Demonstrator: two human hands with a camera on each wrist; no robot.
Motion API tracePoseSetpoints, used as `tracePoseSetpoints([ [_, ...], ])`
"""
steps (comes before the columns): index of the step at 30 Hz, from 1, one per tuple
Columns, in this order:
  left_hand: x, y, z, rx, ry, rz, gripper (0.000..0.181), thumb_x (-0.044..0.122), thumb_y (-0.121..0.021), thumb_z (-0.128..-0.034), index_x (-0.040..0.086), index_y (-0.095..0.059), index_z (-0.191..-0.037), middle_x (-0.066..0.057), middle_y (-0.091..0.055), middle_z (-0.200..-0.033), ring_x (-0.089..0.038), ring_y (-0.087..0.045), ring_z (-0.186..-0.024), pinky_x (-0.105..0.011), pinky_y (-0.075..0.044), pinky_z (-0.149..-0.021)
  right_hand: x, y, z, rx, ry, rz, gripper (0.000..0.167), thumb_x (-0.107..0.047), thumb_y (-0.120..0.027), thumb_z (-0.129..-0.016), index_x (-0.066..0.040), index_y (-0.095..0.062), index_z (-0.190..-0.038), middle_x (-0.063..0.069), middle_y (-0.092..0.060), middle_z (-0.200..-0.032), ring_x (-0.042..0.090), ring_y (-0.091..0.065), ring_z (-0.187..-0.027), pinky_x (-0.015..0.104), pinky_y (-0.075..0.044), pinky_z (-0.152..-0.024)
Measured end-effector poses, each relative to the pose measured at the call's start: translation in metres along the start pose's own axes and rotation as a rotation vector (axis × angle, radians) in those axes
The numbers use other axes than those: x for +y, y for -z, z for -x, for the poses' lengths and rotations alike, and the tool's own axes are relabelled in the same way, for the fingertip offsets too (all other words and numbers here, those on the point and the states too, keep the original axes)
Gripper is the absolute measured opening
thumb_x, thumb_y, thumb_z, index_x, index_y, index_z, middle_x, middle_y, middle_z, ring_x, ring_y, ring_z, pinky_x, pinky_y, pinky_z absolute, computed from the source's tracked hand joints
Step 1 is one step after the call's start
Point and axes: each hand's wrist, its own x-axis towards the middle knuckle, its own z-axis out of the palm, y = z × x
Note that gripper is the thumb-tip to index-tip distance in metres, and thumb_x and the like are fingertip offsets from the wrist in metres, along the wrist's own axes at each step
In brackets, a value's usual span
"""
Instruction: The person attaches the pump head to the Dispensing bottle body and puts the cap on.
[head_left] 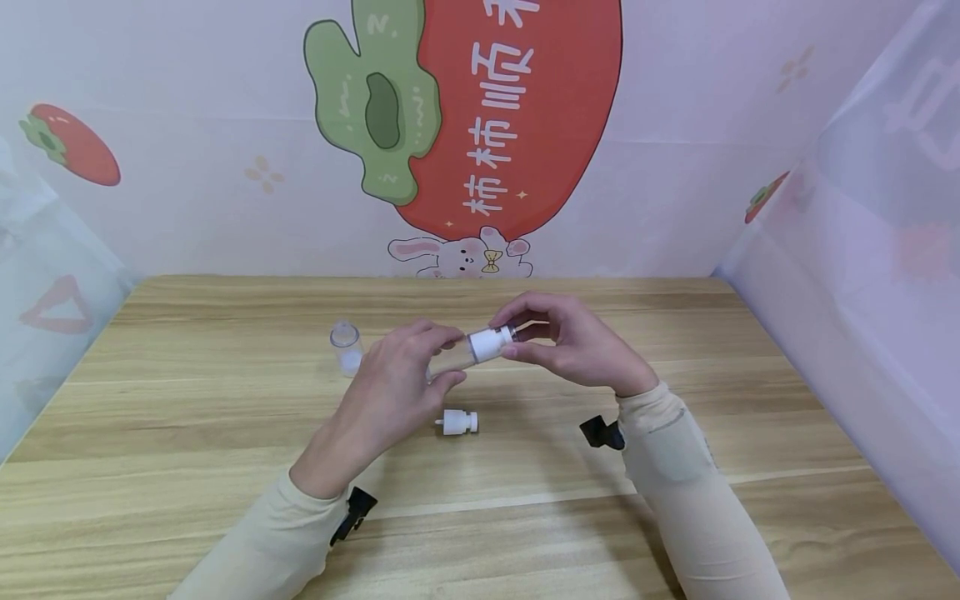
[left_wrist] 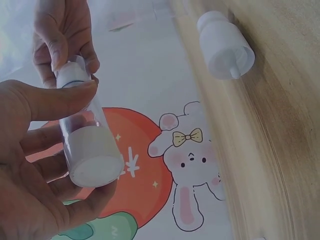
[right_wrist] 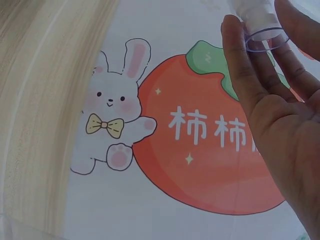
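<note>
My left hand (head_left: 401, 367) grips a clear cylindrical bottle (left_wrist: 95, 140), thumb on one side and fingers on the other. A white piece fills the bottle's end nearest the left wrist camera. Tilted above the table, the bottle has a white pump top (head_left: 491, 342) at its right end. There my right hand (head_left: 570, 342) pinches the top between thumb and fingers. A clear rim (right_wrist: 267, 40) shows between the right fingers in the right wrist view. On the table below the hands lies a separate white pump head (head_left: 457, 422), with a thin stem pointing left.
Left of the left hand, a clear container (head_left: 346, 333) with white inside its bottom stands on the wooden table (head_left: 187, 417). Behind the table hangs a printed backdrop (head_left: 525, 125) with a persimmon and a rabbit. Pale sheets (head_left: 885, 250) enclose the sides.
</note>
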Motion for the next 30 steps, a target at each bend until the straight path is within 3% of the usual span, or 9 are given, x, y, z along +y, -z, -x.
tracePoseSetpoints([
  [8,0.0006,-0.0008,-0.0003,0.027,-0.013,0.003,0.041,0.005,-0.088,-0.0774,0.003,-0.074,-0.116,-0.01,-0.072,-0.111,-0.029,-0.067,-0.1,-0.046,-0.056,-0.081,-0.0002,-0.0005,-0.0001,0.033,0.005,-0.011,0.028,0.001,-0.079,-0.086,-0.002,-0.071,-0.112,0.005,-0.07,-0.109,0.022,-0.067,-0.099,0.037,-0.057,-0.088],
  [30,-0.0007,-0.0024,-0.0004,0.051,-0.055,0.023,0.041,0.005,-0.088,-0.0766,0.002,-0.075,-0.115,-0.012,-0.072,-0.106,-0.031,-0.067,-0.099,-0.047,-0.056,-0.083,0.0002,-0.004,-0.0018,0.048,0.063,-0.032,0.028,0.007,-0.076,-0.086,0.002,-0.072,-0.113,0.008,-0.072,-0.11,0.021,-0.069,-0.098,0.037,-0.058,-0.087],
])
